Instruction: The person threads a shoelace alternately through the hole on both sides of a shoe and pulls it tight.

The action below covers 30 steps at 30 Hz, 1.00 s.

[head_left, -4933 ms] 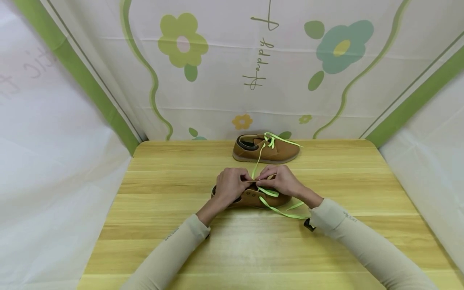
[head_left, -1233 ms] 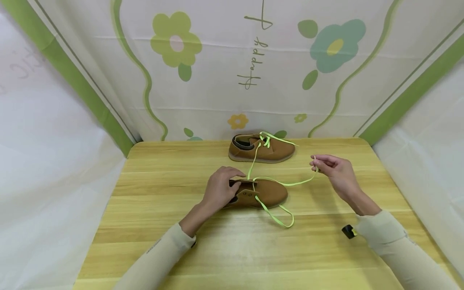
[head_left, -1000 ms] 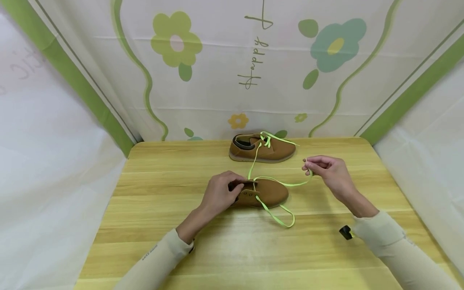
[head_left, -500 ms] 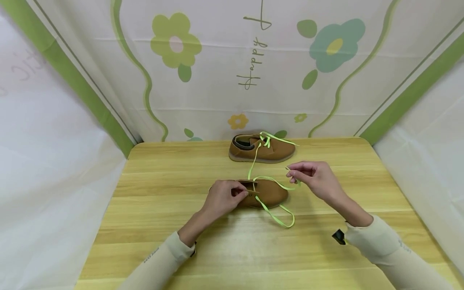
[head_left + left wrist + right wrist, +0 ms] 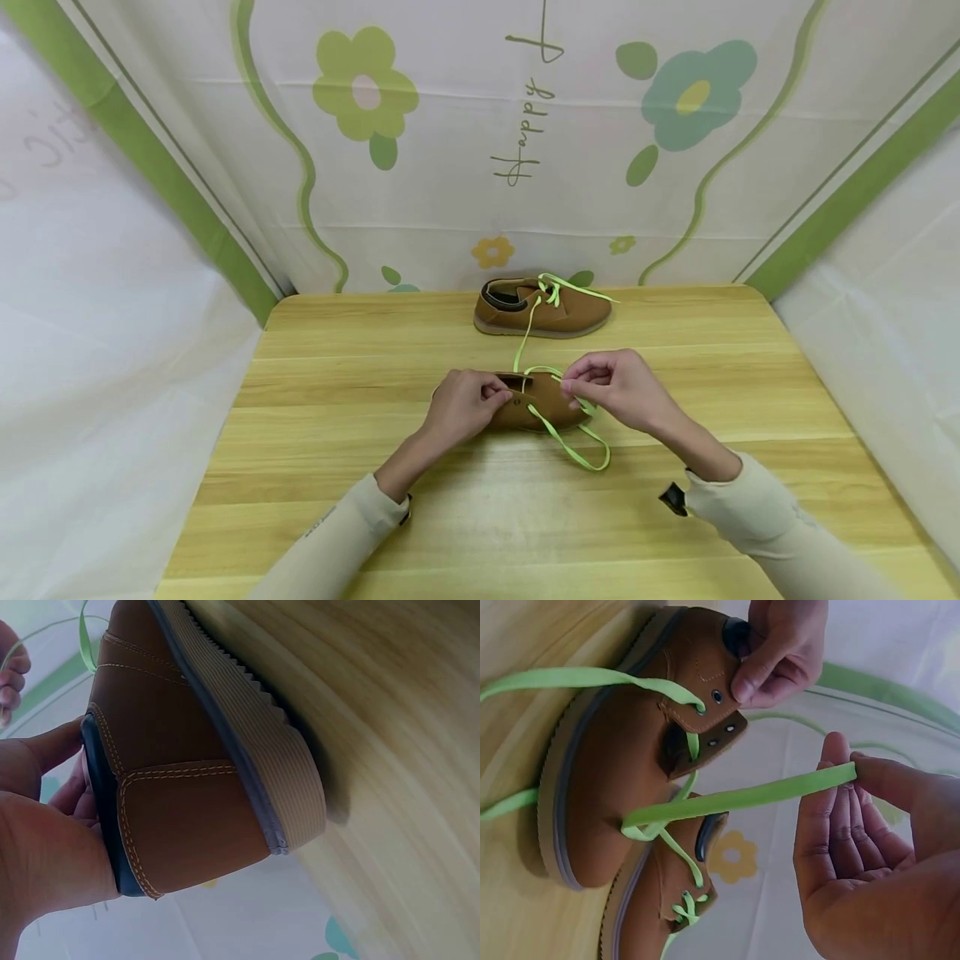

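Observation:
A brown shoe point(image 5: 551, 410) with loose neon-green laces lies on the table, toe to the right. My left hand point(image 5: 461, 410) reaches over its heel end and pinches the near eyelet flap point(image 5: 694, 682), thumb on the outside beside a bare eyelet. Above the toe, my right hand point(image 5: 618, 390) pinches the end of a shoelace point(image 5: 742, 796) between thumb and index finger. That lace runs down over the toe and back to the far flap. Another length of lace point(image 5: 573, 454) comes out of the near flap's front eyelet and loops onto the table. The left wrist view shows the shoe's heel point(image 5: 176, 817).
A matching brown shoe point(image 5: 581, 315), its green lace tied in a knot, stands at the table's back edge. One of its loose laces trails toward the front shoe. Behind the wooden table point(image 5: 337, 358) hangs a flowered white curtain point(image 5: 450, 183).
My left hand has shifted from the far flap to the near one. My right hand, having drawn the lace out to the right, has come back left and lower, over the toe.

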Each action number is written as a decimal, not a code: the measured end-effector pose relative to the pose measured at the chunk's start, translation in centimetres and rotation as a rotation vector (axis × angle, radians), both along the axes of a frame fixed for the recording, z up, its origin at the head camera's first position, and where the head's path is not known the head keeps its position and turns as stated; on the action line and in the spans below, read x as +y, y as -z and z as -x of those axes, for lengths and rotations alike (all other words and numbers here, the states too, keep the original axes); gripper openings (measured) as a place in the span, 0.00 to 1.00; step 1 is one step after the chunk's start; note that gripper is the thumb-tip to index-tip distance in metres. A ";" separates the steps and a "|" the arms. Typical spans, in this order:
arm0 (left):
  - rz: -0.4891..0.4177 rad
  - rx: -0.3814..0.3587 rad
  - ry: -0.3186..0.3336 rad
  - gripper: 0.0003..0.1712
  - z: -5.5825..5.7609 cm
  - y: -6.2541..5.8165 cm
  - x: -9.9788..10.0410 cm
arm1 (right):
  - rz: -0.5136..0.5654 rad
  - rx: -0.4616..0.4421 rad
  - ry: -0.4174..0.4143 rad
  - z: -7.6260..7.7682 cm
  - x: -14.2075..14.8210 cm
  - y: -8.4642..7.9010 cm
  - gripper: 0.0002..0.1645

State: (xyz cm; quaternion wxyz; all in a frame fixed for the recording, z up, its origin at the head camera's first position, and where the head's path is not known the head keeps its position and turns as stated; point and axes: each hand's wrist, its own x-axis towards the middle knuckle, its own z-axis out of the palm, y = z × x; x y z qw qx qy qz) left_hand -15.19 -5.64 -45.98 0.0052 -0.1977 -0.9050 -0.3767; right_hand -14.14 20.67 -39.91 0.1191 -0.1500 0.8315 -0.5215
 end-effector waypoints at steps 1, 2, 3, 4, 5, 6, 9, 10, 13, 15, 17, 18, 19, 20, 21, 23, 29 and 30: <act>-0.001 -0.001 0.000 0.05 0.0 0.1 0.0 | -0.010 -0.008 -0.003 0.0 -0.2 0.2 0.08; 0.000 -0.001 -0.001 0.05 0.1 0.1 0.1 | -0.018 -0.019 -0.006 0.0 -0.4 0.5 0.08; -0.001 0.000 0.000 0.06 0.1 0.1 0.1 | -0.025 -0.027 -0.009 0.0 -0.5 0.7 0.08; -0.001 0.001 0.001 0.06 0.1 0.2 0.1 | -0.029 -0.035 -0.010 0.1 -0.7 1.0 0.09; -0.001 0.002 0.001 0.06 0.1 0.2 0.1 | -0.033 -0.041 -0.012 0.1 -0.8 1.2 0.09; 0.002 0.000 0.000 0.06 0.2 0.2 0.1 | -0.041 -0.041 -0.015 0.1 -0.9 1.4 0.09; 0.009 -0.004 -0.002 0.06 0.2 0.3 0.2 | -0.059 -0.045 -0.038 0.2 -1.2 1.9 0.07; 0.012 -0.006 -0.003 0.06 0.3 0.3 0.2 | -0.065 -0.047 -0.046 0.2 -1.4 2.0 0.07; 0.020 -0.011 -0.005 0.07 0.3 0.3 0.2 | -0.085 -0.056 -0.071 0.4 -1.9 2.5 0.07; 0.024 -0.011 -0.007 0.07 0.3 0.3 0.2 | -0.095 -0.060 -0.081 0.5 -2.2 2.9 0.07; 0.026 -0.011 -0.007 0.07 0.3 0.3 0.3 | -0.113 -0.051 -0.082 0.6 -2.6 3.3 0.08; 0.026 -0.012 -0.007 0.07 0.3 0.3 0.2 | -0.127 -0.038 -0.082 0.6 -2.7 3.5 0.08; 0.026 -0.015 -0.008 0.07 0.3 0.3 0.2 | -0.139 -0.028 -0.080 0.6 -2.9 3.6 0.08; 0.023 -0.018 -0.008 0.07 0.3 0.3 0.2 | -0.150 -0.017 -0.077 0.7 -3.0 3.8 0.08; 0.023 -0.020 -0.008 0.07 0.2 0.3 0.2 | -0.160 -0.005 -0.076 0.7 -3.1 4.0 0.08; 0.024 -0.023 -0.009 0.07 0.2 0.2 0.2 | -0.177 0.009 -0.068 0.8 -3.4 4.3 0.08; 0.026 -0.012 -0.007 0.08 0.2 0.1 0.0 | -0.187 0.017 -0.056 0.9 -3.8 4.9 0.09; 0.025 -0.010 -0.006 0.08 0.2 0.1 0.0 | -0.188 0.018 -0.057 0.9 -3.9 4.9 0.10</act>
